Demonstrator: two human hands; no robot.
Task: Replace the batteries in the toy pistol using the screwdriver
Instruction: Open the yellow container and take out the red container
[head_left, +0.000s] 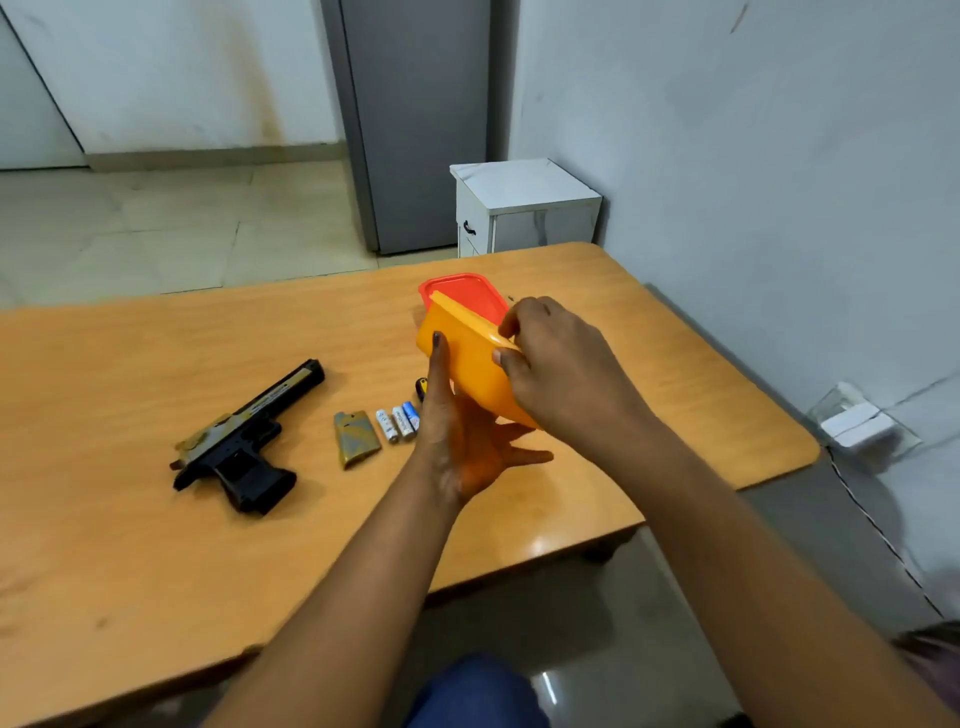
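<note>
from the head view, the right hand (561, 364) pinched the rim of a tilted orange container (467, 358), fingers curled round its edge, while the left hand (462, 441) spread open beneath it, palm up, thumb against its side. the red lid (467, 296) lay just behind on the surface (156, 374). three batteries (397, 422) stood side by side just left of that open hand, beside the battery cover (355, 438). the toy pistol (244, 441) lay well to the left, barrel pointing away and rightward, nearer the left hand. the screwdriver (422, 387) barely showed behind the thumb.
</note>
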